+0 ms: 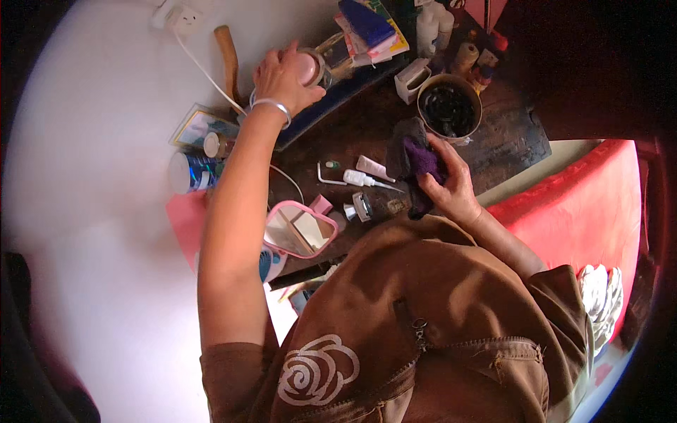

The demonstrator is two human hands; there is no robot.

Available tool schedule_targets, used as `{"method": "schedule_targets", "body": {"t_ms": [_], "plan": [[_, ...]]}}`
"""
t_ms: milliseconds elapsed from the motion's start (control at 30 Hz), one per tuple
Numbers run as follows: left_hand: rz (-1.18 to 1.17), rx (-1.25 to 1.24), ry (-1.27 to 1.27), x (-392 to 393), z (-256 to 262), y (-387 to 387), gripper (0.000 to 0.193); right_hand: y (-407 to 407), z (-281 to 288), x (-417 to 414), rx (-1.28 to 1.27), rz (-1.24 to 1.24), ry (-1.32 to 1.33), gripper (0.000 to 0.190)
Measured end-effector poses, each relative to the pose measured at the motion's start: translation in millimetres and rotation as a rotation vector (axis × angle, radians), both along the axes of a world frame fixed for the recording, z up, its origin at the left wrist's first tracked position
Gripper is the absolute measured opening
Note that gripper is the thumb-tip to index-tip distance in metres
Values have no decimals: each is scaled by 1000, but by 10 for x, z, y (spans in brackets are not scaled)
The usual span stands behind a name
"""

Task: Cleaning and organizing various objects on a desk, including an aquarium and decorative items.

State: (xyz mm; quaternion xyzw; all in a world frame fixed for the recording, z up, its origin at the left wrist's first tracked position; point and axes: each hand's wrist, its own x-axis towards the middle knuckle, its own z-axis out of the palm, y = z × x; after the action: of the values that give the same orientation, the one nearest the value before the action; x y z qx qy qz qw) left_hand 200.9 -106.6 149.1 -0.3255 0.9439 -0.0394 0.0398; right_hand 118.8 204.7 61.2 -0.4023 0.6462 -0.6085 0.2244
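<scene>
My left hand (pixel 285 79), with a metal bangle at its wrist, spreads over a round pink-topped item (pixel 307 69) at the back of the dark wooden table (pixel 365 119). Whether its fingers grip that item I cannot tell. In my right hand (pixel 449 180) is a bunched dark grey and purple cloth (pixel 418 156), held near the table's front edge. A round tub (pixel 449 108) with dark contents stands just beyond it. Between my hands lie a small white bottle with a long nozzle (pixel 359 178), a pale tube (pixel 373 167) and a white hex key (pixel 330 181).
A pink-framed mirror (pixel 300 230) stands at the near left, by a blue canister (pixel 190 173). Books and a blue cloth (pixel 367 24) are stacked at the back. White bottles (pixel 433 29) and a small open box (pixel 412 82) stand near the tub. Red fabric (pixel 576 206) spreads at right.
</scene>
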Motion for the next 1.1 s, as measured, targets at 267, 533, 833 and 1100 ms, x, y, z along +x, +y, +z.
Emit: {"method": "schedule_targets", "body": {"t_ms": [267, 533, 833, 1100], "plan": [[64, 196, 308, 525, 380, 388, 93, -319, 214, -54, 35, 35, 47, 59], [29, 286, 344, 1019, 31, 668, 83, -1177, 549, -129, -86, -19, 181, 58], [112, 400, 294, 728, -947, 942, 84, -622, 171, 89, 132, -25, 69, 58], [75, 370, 132, 478, -1474, 1089, 89, -131, 42, 181, 171, 17, 77, 62]]}}
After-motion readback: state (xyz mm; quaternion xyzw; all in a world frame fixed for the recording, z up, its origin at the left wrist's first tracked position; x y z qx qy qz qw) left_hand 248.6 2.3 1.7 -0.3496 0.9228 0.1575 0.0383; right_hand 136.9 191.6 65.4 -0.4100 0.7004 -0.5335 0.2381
